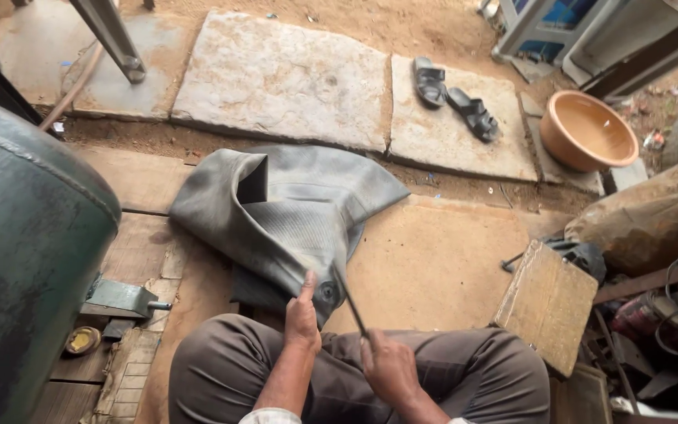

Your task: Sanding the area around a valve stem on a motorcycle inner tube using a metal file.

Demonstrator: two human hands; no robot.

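Note:
A large grey rubber inner tube (288, 212) lies folded on the wooden floor in front of my knees. My left hand (302, 318) pinches the tube's near edge, thumb pointing up, right beside a round valve spot (326, 292). My right hand (388, 363) grips a thin dark metal rod (350, 302) that slants up to the left, its tip touching the tube near the valve. Both forearms rest over my brown-trousered legs.
A big dark green tank (25, 251) fills the left side. A wooden block (547, 305) and tangled hoses and tools (668, 330) crowd the right. Beyond lie stone slabs (284, 78), a pair of black sandals (455, 96) and an orange basin (588, 129).

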